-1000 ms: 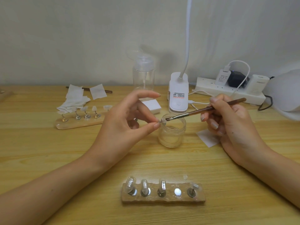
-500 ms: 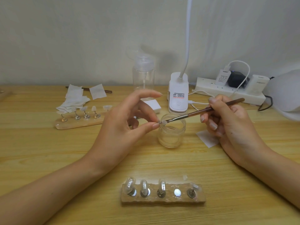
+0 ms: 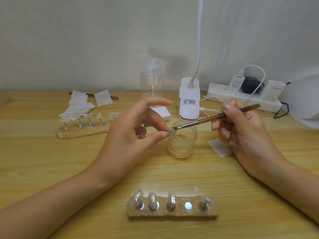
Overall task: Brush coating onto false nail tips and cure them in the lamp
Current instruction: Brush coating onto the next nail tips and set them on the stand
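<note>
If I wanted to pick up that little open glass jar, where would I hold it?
Probably round the smooth lower wall of the jar, coming from the near side. It stands upright with its mouth open, and the brush and the pinched nail tip sit over the rim, so a grip from above would be blocked.

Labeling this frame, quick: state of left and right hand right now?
Left hand: pinching a nail tip over the glass jar.
Right hand: gripping the brush, bristles on the tip.
</note>
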{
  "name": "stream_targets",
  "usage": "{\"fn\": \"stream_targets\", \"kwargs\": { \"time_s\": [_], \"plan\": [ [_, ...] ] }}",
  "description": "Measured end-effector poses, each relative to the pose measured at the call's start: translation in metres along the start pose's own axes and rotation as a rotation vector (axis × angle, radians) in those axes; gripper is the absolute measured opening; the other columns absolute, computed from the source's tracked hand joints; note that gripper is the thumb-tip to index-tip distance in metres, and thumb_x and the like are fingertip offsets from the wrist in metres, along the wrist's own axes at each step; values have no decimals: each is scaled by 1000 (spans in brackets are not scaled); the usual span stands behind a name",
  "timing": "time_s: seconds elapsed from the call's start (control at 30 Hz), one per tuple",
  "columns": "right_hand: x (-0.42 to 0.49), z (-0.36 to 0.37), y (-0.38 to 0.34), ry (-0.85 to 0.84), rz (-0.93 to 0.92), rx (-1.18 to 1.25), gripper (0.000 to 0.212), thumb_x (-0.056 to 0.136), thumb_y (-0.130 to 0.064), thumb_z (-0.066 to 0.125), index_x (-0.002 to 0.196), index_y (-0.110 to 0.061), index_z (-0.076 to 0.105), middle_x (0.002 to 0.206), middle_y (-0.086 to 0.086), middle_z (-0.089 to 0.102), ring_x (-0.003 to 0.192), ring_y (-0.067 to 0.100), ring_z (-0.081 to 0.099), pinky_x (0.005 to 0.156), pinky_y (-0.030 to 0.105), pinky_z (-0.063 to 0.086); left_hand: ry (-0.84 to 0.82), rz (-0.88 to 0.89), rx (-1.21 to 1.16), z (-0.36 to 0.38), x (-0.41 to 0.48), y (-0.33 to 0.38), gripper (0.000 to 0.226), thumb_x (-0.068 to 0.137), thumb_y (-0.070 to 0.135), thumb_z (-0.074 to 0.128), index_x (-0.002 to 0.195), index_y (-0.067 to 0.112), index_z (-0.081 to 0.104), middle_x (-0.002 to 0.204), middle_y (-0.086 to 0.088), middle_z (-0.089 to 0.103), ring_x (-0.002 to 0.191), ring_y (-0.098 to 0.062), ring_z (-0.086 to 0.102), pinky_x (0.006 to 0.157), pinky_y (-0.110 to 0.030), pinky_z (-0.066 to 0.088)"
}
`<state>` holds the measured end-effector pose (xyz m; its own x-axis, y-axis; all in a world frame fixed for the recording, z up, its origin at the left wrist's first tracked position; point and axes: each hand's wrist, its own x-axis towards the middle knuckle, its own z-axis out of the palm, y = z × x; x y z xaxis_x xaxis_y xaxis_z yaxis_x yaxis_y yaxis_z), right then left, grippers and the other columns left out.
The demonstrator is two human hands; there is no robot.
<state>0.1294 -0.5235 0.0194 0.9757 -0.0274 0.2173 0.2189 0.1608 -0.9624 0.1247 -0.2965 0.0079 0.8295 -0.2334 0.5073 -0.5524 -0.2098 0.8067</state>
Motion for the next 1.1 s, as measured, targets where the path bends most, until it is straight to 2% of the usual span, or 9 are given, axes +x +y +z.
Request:
{"fn": "stream_targets", "kwargs": {
  "time_s": [0.17, 0.33, 0.53, 0.67, 1.1],
  "plan": [
    [1, -1, 0, 0, -10, 27, 23, 86, -37, 59, 65, -29, 53, 61, 1, 62, 46, 6, 40, 40, 14, 29, 2, 8, 14, 0, 0, 1, 46, 84, 10, 76, 124, 29, 61, 85, 4, 72, 87, -18, 69, 57, -33, 45],
    [0, -1, 0, 10, 11, 7, 23, 81, -36, 60, 70, -21, 47, 59, 3, 61, 44, 7, 39, 38, 15, 27, 0, 1, 12, 0, -1, 0, 46, 84, 8, 77, 123, 28, 62, 85, 4, 71, 84, -16, 68, 57, -26, 43],
    [-1, 0, -1, -41, -52, 1, 22, 84, -38, 58, 67, -26, 51, 60, 2, 62, 45, 7, 40, 42, 14, 32, 6, 13, 21, 0, -1, 2, 47, 83, 7, 77, 123, 27, 61, 85, 6, 72, 86, -16, 69, 56, -30, 44],
    [-1, -1, 0, -26, -48, -2, 25, 81, -38, 60, 70, -21, 46, 60, 3, 61, 44, 8, 38, 40, 14, 31, 4, 12, 26, 0, -1, 1, 47, 84, 5, 77, 123, 27, 61, 85, 6, 72, 85, -15, 69, 56, -28, 44],
    [0, -3, 1, 2, -83, -4, 26, 89, -35, 60, 66, -26, 51, 60, 5, 62, 43, 9, 36, 40, 15, 30, 10, 8, 26, 0, -2, 1, 48, 82, 12, 76, 124, 30, 60, 83, 5, 71, 82, -12, 68, 56, -23, 42]
  ]
}}
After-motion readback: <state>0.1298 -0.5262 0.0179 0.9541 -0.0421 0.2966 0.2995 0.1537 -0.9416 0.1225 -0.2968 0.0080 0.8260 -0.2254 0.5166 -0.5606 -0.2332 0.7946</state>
